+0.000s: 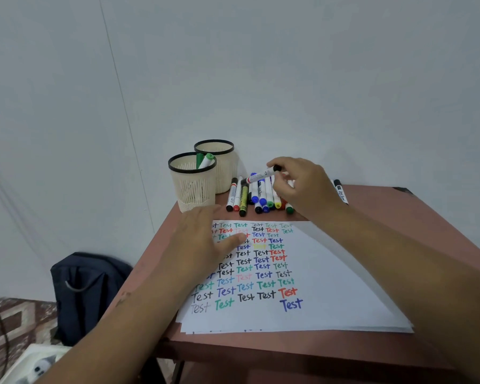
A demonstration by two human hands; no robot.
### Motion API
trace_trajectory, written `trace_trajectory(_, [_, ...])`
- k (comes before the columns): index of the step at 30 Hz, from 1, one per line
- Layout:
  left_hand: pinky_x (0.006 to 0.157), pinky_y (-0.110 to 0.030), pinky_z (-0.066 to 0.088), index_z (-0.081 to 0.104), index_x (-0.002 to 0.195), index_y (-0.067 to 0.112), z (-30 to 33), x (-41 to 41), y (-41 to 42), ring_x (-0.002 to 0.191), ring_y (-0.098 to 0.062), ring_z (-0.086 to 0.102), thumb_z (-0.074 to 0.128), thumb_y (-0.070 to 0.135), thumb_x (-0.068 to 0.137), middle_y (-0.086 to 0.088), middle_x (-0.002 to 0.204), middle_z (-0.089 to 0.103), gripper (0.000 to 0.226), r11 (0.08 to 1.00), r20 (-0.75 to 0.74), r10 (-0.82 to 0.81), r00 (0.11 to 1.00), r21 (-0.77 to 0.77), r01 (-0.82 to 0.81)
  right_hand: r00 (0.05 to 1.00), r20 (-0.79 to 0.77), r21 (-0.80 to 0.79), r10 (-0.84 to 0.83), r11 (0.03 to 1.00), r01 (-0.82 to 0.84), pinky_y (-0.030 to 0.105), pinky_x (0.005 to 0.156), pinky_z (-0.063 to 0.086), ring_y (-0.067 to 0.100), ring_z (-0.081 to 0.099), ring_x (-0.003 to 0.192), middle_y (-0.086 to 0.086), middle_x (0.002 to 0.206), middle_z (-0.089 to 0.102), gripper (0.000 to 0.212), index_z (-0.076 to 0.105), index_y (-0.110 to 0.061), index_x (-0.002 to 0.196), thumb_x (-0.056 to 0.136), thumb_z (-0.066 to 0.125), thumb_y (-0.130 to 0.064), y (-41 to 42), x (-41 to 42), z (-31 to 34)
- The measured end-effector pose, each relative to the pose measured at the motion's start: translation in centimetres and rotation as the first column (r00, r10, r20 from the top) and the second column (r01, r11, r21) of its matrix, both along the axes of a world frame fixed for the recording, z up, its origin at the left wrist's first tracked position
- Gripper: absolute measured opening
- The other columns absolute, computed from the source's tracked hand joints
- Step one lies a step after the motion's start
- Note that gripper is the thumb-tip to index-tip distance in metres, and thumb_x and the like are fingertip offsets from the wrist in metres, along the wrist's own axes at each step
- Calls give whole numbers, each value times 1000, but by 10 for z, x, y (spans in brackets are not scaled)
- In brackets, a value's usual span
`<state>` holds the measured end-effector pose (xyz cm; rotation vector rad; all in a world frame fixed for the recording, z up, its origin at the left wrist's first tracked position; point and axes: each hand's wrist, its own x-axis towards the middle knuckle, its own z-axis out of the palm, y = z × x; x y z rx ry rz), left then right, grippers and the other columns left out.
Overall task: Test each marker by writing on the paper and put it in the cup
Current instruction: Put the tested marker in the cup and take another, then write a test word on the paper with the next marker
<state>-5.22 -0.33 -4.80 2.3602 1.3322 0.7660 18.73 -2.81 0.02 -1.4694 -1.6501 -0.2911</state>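
Holding: right hand (299, 184) pinches a marker (262, 175) by fingertips, lifted above the pile, near the table's far edge.
Marker axis: near-horizontal, slightly tilted; black cap end right at the fingers, red-banded end left toward the cups.
Marker build: white cylindrical barrel, smooth plastic.
Left hand: left hand (203, 239) lies flat, fingers straight, pressing on the paper (330, 286), gripping nothing.
Paper: white stack of sheets, top one covered in rows of "Test" in black, red, blue, green.
Pile: marker pile (261, 196), capped, lying roughly parallel, just beyond the paper.
Cups: front cup (192, 184), cream ribbed plastic, black rim, holds green markers; back cup (216, 164) touching behind it.
Table: table (427, 231), reddish-brown, smooth.
Floor: dark bag (86, 295) left of table.
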Motion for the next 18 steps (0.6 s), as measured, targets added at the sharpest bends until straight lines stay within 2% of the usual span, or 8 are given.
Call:
trace_trajectory(1, [113,-33,30,32,150,34,0,0,-1,140,-10,32,60,73,82,11,153,37,83,999,-11,-8,1000,52,8,991,-132,-3,30,1000,-30,24,76,56,11,63,80,-7,88,71,30,75,-14,111,91,54,-18,-10,-5,1])
trace_trajectory(3, [115,-27,23,28,153,33,-1,-1,-4,142,-8,26,56,69,88,13,155,33,80,986,-29,-21,999,165,26,922,-381,-42,66,995,-89,37,78,61,24,70,78,-13,87,73,24,77,-23,105,94,57,-15,-29,-14,1])
trace_trajectory(6, [113,-12,6,25,155,29,0,-2,-9,144,-6,21,54,57,94,15,156,29,73,958,-6,-90,996,273,88,790,-594,-50,151,973,-224,43,77,61,28,73,87,-7,90,77,29,75,-31,99,101,56,-9,-52,-28,0])
trace_trajectory(10, [113,-26,30,30,153,30,0,-2,-12,135,-7,36,45,48,100,11,148,43,58,960,60,-190,980,220,173,606,-763,-6,228,934,-358,37,86,62,22,77,92,-1,93,79,32,73,-19,102,103,50,2,-65,-46,-5])
trace_trajectory(12, [94,-20,40,43,142,30,0,-3,-12,110,-1,47,39,47,103,14,124,54,43,968,69,-184,980,185,169,519,-828,4,211,928,-371,35,82,63,24,77,88,7,92,79,27,72,-13,103,103,49,1,-67,-54,-6])
trace_trajectory(14, [68,-16,33,52,116,31,2,-3,-14,84,0,47,33,49,103,19,92,50,29,962,80,-188,979,214,168,412,-893,9,181,923,-385,32,76,64,25,76,82,15,93,77,20,71,-8,104,103,52,-3,-69,-61,-5])
trace_trajectory(16, [58,-23,28,45,93,34,3,-3,-15,69,-3,46,31,52,101,15,75,46,24,957,104,-208,973,230,180,287,-945,13,157,894,-447,31,75,64,24,73,79,22,93,74,12,69,-5,105,102,59,-10,-71,-68,-3])
trace_trajectory(18, [53,-24,29,39,84,38,1,-5,-16,63,-7,47,35,50,101,11,67,47,22,953,94,-222,970,230,196,255,-960,-28,118,862,-506,29,73,63,20,69,75,20,87,71,17,70,-3,104,99,66,-19,-70,-73,-3])
